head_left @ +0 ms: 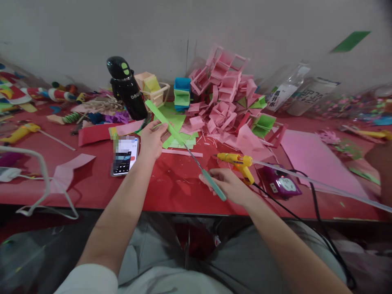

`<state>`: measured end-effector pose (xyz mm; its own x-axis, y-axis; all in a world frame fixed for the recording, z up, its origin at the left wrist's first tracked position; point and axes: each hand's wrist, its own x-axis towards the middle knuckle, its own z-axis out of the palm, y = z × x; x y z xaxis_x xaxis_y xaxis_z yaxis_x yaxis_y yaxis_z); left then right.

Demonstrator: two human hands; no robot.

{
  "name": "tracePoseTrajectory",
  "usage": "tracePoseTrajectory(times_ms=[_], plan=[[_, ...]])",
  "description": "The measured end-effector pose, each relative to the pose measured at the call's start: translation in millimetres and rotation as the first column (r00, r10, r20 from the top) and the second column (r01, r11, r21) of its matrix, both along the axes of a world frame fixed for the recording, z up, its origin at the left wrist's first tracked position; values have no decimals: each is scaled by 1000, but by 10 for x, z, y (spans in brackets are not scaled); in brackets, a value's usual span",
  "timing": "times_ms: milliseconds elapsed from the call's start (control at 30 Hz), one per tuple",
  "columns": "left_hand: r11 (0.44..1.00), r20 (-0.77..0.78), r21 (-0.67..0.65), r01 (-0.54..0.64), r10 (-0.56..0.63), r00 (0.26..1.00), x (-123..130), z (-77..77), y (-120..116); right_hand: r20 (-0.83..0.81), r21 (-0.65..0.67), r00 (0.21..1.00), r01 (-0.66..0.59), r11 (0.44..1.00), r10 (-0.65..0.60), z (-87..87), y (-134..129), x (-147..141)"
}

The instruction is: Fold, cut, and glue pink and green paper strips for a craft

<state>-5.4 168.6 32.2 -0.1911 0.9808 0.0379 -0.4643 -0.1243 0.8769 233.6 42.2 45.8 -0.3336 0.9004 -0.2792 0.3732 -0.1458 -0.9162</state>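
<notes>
My left hand is closed on a bright green paper strip, which slants down to the right over the table. In my right hand is a pair of scissors with teal handles, seen nearly edge-on. Their thin metal blades reach up to the lower end of the strip; whether they are parted I cannot tell. Beneath the strip lie light green paper pieces and a narrow pink strip. A yellow glue gun rests just beyond my right hand.
A pile of folded pink paper pieces stands at the back. Left of it are a blue paper box and a black bottle. A phone lies by my left forearm. At right are a purple power socket, cords and pink sheets.
</notes>
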Motion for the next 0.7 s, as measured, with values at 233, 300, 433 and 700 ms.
tracePoseTrajectory(times_ms=[233,300,433,700], plan=[[1000,13,4,22,-22,1000,-14,-2,-4,-17,27,1000,-6,1000,6,-33,30,40],[1000,19,8,18,-18,1000,-10,10,-11,-20,21,1000,-6,1000,6,-53,37,51],[1000,19,5,16,-16,1000,2,30,-23,-12,18,1000,-7,1000,7,-83,43,60],[1000,-4,-2,20,-20,1000,12,38,-36,-20,-7,1000,-16,1000,16,-63,50,54]])
